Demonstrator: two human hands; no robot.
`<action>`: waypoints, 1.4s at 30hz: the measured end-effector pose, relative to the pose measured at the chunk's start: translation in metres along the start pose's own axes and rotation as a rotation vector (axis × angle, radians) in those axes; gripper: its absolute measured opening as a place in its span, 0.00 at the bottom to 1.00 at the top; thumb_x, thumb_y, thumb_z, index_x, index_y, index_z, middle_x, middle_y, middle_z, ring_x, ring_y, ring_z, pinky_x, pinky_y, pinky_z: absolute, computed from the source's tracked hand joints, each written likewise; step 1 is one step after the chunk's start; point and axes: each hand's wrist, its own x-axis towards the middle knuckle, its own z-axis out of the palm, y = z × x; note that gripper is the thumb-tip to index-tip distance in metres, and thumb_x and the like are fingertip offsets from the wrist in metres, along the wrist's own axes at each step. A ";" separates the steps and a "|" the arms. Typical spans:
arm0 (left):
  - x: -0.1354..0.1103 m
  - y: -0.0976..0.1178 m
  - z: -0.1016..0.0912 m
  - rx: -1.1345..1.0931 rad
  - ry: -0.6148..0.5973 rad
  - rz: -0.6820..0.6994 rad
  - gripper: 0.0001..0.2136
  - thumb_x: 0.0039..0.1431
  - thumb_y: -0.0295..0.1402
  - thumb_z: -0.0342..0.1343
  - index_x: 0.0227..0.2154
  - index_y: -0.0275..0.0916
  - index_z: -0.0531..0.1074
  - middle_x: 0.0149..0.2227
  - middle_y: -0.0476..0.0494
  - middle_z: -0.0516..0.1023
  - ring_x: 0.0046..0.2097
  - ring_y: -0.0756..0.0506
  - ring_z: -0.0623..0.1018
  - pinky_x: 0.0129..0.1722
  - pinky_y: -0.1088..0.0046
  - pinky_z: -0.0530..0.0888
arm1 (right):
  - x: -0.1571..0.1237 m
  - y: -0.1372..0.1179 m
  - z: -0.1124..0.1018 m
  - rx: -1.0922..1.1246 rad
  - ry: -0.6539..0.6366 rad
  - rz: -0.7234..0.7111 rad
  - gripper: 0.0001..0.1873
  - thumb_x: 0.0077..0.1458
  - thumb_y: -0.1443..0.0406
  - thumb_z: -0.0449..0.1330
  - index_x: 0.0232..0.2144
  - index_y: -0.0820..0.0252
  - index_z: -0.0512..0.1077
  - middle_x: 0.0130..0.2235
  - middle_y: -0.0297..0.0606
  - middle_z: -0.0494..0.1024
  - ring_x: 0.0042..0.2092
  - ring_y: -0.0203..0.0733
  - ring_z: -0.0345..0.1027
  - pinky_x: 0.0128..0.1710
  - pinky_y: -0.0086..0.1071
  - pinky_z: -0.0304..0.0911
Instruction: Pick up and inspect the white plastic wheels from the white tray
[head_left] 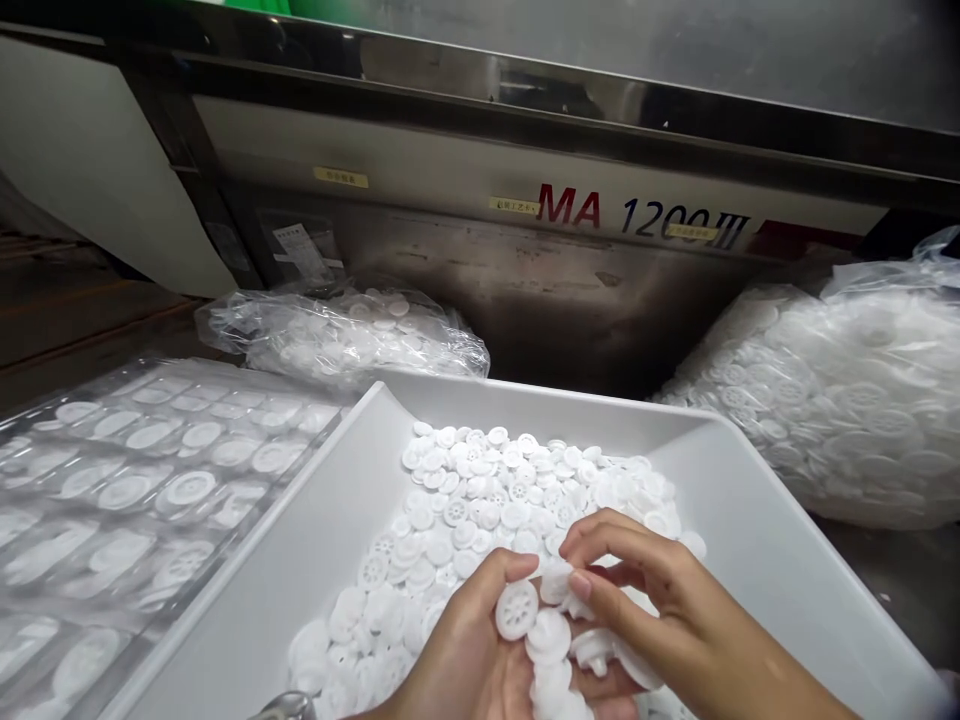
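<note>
My left hand [480, 640] is cupped, palm up, and holds several small white plastic discs [549, 637]. One of them, near the thumb, shows a spoked, wheel-like face with holes. My right hand [652, 590] comes in from the right and pinches a white plastic disc [556, 582] between thumb and fingers, just over the left palm. Its lower fingers are partly hidden behind other discs. Both hands are above a white bin [247, 560], where a heap of similar discs [480, 500] lies spread over the floor.
Left of the bin lies a clear compartmented tray [127, 490] with white parts in its pockets. A clear bag of white parts [360, 330] rests behind the bin, and a larger bag [847, 400] stands at the right. A machine panel marked MA 1200 III [465, 250] rises behind.
</note>
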 end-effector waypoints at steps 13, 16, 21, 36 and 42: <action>-0.002 -0.001 -0.001 -0.165 0.045 -0.072 0.18 0.56 0.39 0.48 0.39 0.25 0.67 0.31 0.40 0.72 0.31 0.47 0.72 0.42 0.70 0.67 | -0.003 -0.003 0.004 -0.086 0.048 0.034 0.12 0.57 0.63 0.54 0.22 0.58 0.66 0.39 0.34 0.67 0.35 0.34 0.65 0.36 0.27 0.65; -0.002 -0.002 0.003 -0.081 0.125 0.027 0.18 0.56 0.38 0.47 0.40 0.26 0.67 0.33 0.36 0.73 0.33 0.45 0.74 0.45 0.65 0.67 | -0.001 -0.002 0.002 -0.108 0.056 0.020 0.09 0.57 0.65 0.53 0.25 0.57 0.65 0.38 0.32 0.68 0.38 0.35 0.65 0.39 0.29 0.63; -0.002 0.004 0.006 0.014 0.128 0.089 0.19 0.59 0.36 0.46 0.47 0.26 0.66 0.36 0.33 0.76 0.35 0.44 0.76 0.49 0.60 0.66 | -0.002 -0.001 -0.003 -0.095 0.035 0.089 0.01 0.57 0.64 0.54 0.34 0.52 0.64 0.38 0.29 0.69 0.37 0.36 0.65 0.38 0.32 0.63; -0.003 0.007 0.004 0.017 0.200 0.111 0.19 0.61 0.37 0.45 0.45 0.25 0.66 0.40 0.31 0.76 0.37 0.45 0.76 0.49 0.62 0.68 | 0.000 0.008 -0.004 -0.075 -0.064 0.216 0.06 0.57 0.60 0.55 0.38 0.50 0.64 0.36 0.31 0.68 0.36 0.39 0.62 0.36 0.34 0.61; -0.003 0.007 0.001 0.012 0.180 0.142 0.19 0.61 0.38 0.44 0.45 0.28 0.67 0.41 0.33 0.74 0.36 0.46 0.75 0.49 0.62 0.67 | 0.000 0.006 -0.004 0.063 -0.102 0.261 0.04 0.57 0.63 0.55 0.35 0.54 0.62 0.41 0.31 0.67 0.34 0.34 0.65 0.35 0.30 0.63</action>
